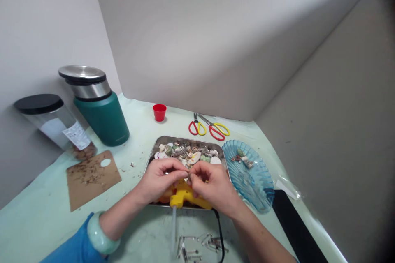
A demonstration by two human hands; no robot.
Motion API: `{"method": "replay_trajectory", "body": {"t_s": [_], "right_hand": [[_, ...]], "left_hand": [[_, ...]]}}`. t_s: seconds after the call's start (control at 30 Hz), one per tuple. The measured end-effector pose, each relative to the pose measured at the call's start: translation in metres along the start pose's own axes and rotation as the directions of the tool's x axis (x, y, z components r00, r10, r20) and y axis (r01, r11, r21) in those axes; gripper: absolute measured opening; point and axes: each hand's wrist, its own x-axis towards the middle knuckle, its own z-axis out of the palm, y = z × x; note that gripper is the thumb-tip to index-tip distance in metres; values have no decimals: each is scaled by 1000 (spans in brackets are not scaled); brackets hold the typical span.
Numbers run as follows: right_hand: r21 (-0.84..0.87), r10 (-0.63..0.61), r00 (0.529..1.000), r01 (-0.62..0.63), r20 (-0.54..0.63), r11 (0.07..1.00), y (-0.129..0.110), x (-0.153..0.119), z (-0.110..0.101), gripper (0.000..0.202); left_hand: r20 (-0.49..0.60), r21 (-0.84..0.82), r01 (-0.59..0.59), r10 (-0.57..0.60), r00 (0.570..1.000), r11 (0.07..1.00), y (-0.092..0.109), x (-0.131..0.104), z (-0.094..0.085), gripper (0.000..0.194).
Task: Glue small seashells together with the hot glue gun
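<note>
Both hands pinching one small piece above a tray of shells.
Left hand [160, 178] and right hand [212, 185] grip a tiny piece [186, 176], fingertips touching, over the tray [154, 150]; glue gun [185, 197] lies just beneath, so drips or burns seem likely.

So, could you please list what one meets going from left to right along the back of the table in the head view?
Clear jar with black lid → green steel-lidded canister → small red plastic cup → two pairs of red-and-yellow-handled scissors → blue ribbed glass dish.
</note>
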Motion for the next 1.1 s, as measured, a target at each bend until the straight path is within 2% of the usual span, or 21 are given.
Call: {"method": "replay_trajectory", "body": {"t_s": [0.13, 0.3, 0.4, 0.5, 0.7, 0.83, 1.1], "right_hand": [[235, 116, 988, -138, 105, 962, -4, 1, -4, 9], [314, 122, 984, -158, 132, 936, -8, 2, -11, 16], [285, 97, 991, -121, 98, 951, -6, 1, -10, 12], [176, 31, 998, -41, 60, 983, -2, -1, -8, 8], [32, -47, 995, 44, 91, 999, 0, -2, -7, 12], [-7, -23, 999, 23, 35, 1000, 1, -1, -3, 12], [103, 98, 994, -93, -46, 990, -1, -1, 7, 9]], "left_hand": [[9, -65, 44, -43, 999, 997, -1, -1, 0, 12], [-23, -112, 58, -61, 998, 992, -2, 0, 0, 11], [-41, -96, 45, -49, 998, 994, -3, 0, 0, 10], [-34, -36, 15, -16, 999, 999, -2, 0, -1, 10], [1, 37, -51, 51, 999, 998, 0, 0, -1, 9], [16, 54, -79, 78, 997, 995, -1, 0, -1, 9], [-20, 54, -110, 112, 994, 992, 0, 0, -1, 9]]}}
